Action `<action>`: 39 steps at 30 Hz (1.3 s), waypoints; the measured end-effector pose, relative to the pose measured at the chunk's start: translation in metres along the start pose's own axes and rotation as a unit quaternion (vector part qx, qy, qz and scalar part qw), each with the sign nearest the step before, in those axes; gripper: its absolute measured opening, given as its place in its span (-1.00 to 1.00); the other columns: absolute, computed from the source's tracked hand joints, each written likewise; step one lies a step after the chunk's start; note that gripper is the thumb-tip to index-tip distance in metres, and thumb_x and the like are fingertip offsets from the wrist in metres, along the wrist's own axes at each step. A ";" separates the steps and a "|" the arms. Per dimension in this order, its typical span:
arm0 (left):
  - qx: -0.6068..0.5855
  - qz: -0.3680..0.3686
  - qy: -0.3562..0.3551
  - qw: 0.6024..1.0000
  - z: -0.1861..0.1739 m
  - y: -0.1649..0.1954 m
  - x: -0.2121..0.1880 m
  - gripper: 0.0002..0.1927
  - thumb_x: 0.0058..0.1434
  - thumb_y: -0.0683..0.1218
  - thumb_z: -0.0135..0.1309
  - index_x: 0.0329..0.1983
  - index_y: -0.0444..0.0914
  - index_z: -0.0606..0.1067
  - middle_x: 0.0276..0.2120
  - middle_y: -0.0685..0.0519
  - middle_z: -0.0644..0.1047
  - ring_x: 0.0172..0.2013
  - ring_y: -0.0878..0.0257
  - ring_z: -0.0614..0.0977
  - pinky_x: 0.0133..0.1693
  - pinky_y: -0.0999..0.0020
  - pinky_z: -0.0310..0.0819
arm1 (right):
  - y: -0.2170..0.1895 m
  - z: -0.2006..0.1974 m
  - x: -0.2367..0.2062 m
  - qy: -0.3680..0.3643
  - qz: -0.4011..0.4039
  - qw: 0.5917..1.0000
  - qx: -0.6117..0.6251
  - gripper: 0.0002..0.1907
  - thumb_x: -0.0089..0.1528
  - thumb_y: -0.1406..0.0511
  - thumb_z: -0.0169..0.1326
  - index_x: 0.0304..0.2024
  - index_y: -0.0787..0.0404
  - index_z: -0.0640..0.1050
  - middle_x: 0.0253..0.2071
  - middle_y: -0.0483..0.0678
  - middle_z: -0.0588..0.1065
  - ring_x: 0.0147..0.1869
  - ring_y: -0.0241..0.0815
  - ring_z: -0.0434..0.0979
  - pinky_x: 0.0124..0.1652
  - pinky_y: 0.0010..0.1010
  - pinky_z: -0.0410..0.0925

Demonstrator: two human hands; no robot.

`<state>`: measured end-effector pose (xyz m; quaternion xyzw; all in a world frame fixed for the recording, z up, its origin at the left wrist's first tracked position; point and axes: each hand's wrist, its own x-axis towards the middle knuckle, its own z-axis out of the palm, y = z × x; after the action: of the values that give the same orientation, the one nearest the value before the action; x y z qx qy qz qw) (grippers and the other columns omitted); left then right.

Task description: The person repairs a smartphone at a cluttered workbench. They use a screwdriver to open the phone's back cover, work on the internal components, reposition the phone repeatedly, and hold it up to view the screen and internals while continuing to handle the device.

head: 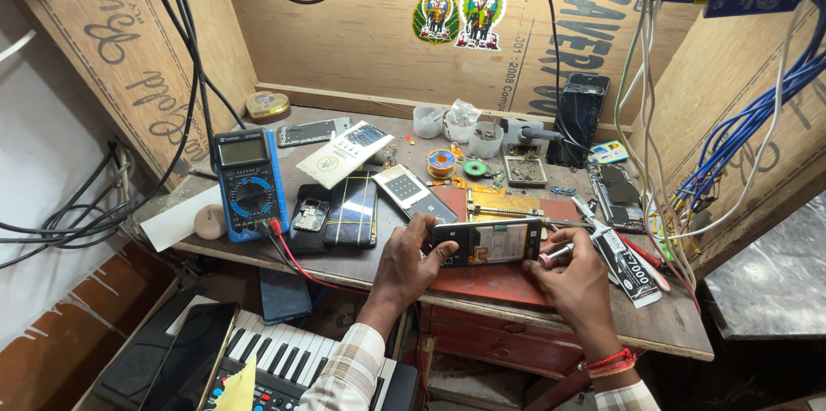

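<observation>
Cluttered plywood bench (516, 312), blue multimeter (249, 183), hanging wires (654, 118)

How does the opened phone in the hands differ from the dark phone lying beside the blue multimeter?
The opened phone is held off the bench between the left hand and right hand, its insides exposed; the dark phone lies flat and untouched, showing a glossy closed face. Both are slim rectangular handsets.

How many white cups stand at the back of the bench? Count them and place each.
3, side by side: left cup, middle cup, right cup slightly nearer the front. Clutter may hide more.
</observation>
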<state>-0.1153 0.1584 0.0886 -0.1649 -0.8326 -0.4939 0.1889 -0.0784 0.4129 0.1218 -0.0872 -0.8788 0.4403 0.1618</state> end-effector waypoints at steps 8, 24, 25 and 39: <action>-0.012 -0.041 -0.020 0.999 -0.005 0.003 0.001 -0.54 0.15 0.15 0.28 -0.11 -0.23 0.41 -0.35 -0.05 0.65 -0.24 0.03 0.65 -0.20 0.14 0.50 | 0.004 0.002 0.004 -0.004 -0.014 1.000 0.007 -0.53 -0.02 0.37 0.42 -0.14 0.25 0.47 -0.45 -0.10 0.53 -0.38 -0.33 0.54 -0.36 -0.45 0.50; -0.040 -0.021 0.000 0.999 -0.012 0.002 0.002 -0.58 0.16 0.09 0.29 -0.13 -0.24 0.41 -0.34 -0.07 0.70 -0.24 0.02 0.70 -0.20 0.13 0.49 | 0.006 0.006 0.004 -0.016 -0.032 0.998 0.048 -0.57 0.01 0.34 0.41 -0.16 0.25 0.48 -0.46 -0.13 0.48 -0.39 -0.35 0.49 -0.37 -0.48 0.44; -0.050 -0.025 -0.002 0.998 -0.012 0.002 0.002 -0.58 0.16 0.08 0.29 -0.13 -0.24 0.41 -0.34 -0.07 0.69 -0.24 0.03 0.72 -0.21 0.15 0.51 | 0.007 0.007 0.005 -0.020 -0.035 0.998 0.057 -0.57 0.02 0.33 0.41 -0.16 0.25 0.48 -0.46 -0.14 0.47 -0.39 -0.35 0.48 -0.38 -0.48 0.44; -0.066 -0.027 -0.005 0.997 -0.010 -0.003 0.003 -0.59 0.19 0.07 0.27 -0.12 -0.26 0.40 -0.36 -0.08 0.68 -0.24 0.06 0.75 -0.22 0.19 0.56 | 0.003 0.008 0.005 -0.028 -0.027 0.999 -0.019 -0.53 -0.03 0.27 0.44 -0.16 0.21 0.50 -0.46 -0.15 0.51 -0.43 -0.34 0.52 -0.39 -0.46 0.42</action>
<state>-0.1176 0.1487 0.0923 -0.1573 -0.8031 -0.5519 0.1601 -0.0857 0.4098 0.1158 -0.0543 -0.8935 0.4209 0.1470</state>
